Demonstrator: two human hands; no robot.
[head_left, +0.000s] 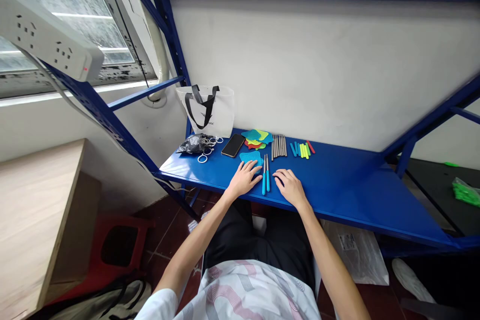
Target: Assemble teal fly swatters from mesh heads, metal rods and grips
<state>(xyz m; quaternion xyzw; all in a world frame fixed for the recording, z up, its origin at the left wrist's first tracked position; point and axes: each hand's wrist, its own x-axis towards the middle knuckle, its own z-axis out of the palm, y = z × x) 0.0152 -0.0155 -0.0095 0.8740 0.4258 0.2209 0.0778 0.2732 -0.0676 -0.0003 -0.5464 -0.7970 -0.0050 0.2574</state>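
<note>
Palm down on the blue table, my left hand has its fingers spread. Its fingertips reach the near edge of a blue ribbed sheet. Opposite it, my right hand rests on the tabletop with loosely bent fingers and nothing visible in it. Between the hands lie two thin metal rods with blue sleeve handles, side by side and apart from both hands. Behind them are a row of bare metal rods and a pile of blue, yellow-green and red sheets. Short coloured sleeves lie to the right.
A phone, a black plastic bag and white rings lie left on the table. Behind stands a white tote bag. Blue frame posts border the table; a power strip hangs upper left.
</note>
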